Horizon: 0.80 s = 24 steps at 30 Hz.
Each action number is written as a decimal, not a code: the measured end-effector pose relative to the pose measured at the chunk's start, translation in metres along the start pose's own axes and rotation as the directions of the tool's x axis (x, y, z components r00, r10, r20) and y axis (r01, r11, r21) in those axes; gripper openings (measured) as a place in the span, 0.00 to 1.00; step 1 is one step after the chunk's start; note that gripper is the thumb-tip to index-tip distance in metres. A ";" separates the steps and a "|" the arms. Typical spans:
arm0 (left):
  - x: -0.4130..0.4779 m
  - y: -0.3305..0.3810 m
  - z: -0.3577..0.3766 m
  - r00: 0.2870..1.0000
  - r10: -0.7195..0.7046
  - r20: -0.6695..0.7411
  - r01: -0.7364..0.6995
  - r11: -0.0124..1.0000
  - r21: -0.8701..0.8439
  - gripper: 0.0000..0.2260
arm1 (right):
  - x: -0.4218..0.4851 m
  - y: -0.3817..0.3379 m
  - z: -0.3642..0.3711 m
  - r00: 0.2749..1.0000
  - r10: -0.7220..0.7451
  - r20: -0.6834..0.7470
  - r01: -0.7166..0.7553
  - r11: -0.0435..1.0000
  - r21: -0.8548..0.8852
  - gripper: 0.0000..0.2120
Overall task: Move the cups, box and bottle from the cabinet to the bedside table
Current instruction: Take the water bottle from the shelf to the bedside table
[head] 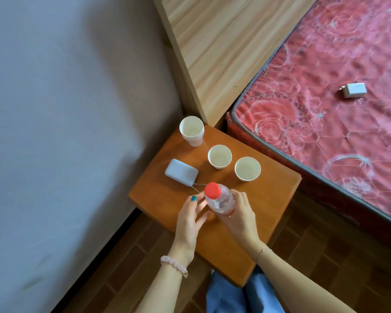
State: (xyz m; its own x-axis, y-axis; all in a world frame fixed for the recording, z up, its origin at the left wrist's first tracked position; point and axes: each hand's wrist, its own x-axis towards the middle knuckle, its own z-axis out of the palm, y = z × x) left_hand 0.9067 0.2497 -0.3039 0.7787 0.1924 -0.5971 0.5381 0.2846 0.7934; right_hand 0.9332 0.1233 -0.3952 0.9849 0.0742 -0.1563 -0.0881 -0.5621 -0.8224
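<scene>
A clear plastic bottle (219,199) with a red cap stands upright on the orange wooden bedside table (269,199). My right hand (240,213) is wrapped around its right side. My left hand (191,216) hovers at its left with fingers spread, just touching or nearly touching it. Three empty white paper cups stand on the table: one at the far corner (192,131), one in the middle (219,156), one to the right (247,168). A small white box (181,171) with a thin cable lies left of the cups.
The table sits between a grey wall on the left and a bed with a red rose-patterned mattress (325,98) on the right. A wooden headboard (217,46) rises behind. A white charger (353,90) lies on the mattress. My knees in blue jeans (239,294) touch the table's front.
</scene>
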 end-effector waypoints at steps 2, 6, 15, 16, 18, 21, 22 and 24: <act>0.003 -0.002 0.000 1.000 0.010 -0.020 -0.010 1.000 -0.009 0.16 | 0.002 0.002 0.004 1.000 -0.009 -0.004 0.009 1.000 0.003 0.26; 0.004 -0.002 0.002 0.999 0.013 -0.045 -0.014 1.000 -0.015 0.16 | 0.004 0.005 0.004 1.000 -0.009 0.006 0.008 1.000 0.026 0.26; -0.013 -0.011 0.023 0.997 0.040 -0.071 -0.039 0.999 0.008 0.15 | -0.004 0.010 -0.008 1.000 0.000 0.026 -0.002 0.998 0.057 0.26; -0.014 -0.011 0.024 0.995 0.046 -0.089 -0.046 0.999 0.006 0.15 | -0.006 0.011 -0.010 0.999 0.009 0.045 -0.012 0.998 0.065 0.27; -0.016 -0.010 0.026 0.992 0.049 -0.117 -0.048 0.999 0.006 0.15 | -0.007 0.015 -0.012 0.996 0.028 0.085 -0.034 0.997 0.074 0.28; -0.020 -0.008 0.028 0.992 0.040 -0.122 -0.034 0.998 0.047 0.14 | -0.008 0.016 -0.017 0.988 0.036 0.148 -0.045 0.997 0.059 0.31; -0.022 -0.006 0.028 0.993 0.038 -0.111 -0.030 0.997 0.071 0.13 | -0.009 0.013 -0.021 0.985 0.033 0.167 -0.043 0.997 0.057 0.33; -0.026 -0.001 0.028 0.996 0.022 -0.083 -0.011 0.992 0.127 0.13 | -0.012 0.010 -0.030 0.981 0.025 0.194 -0.031 0.999 0.030 0.35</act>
State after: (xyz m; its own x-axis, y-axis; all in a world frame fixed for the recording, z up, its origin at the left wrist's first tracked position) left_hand 0.8949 0.2182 -0.2863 0.7609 0.2756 -0.5874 0.5659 0.1611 0.8086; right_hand 0.9255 0.0924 -0.3849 0.9347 0.2192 -0.2798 -0.1230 -0.5390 -0.8333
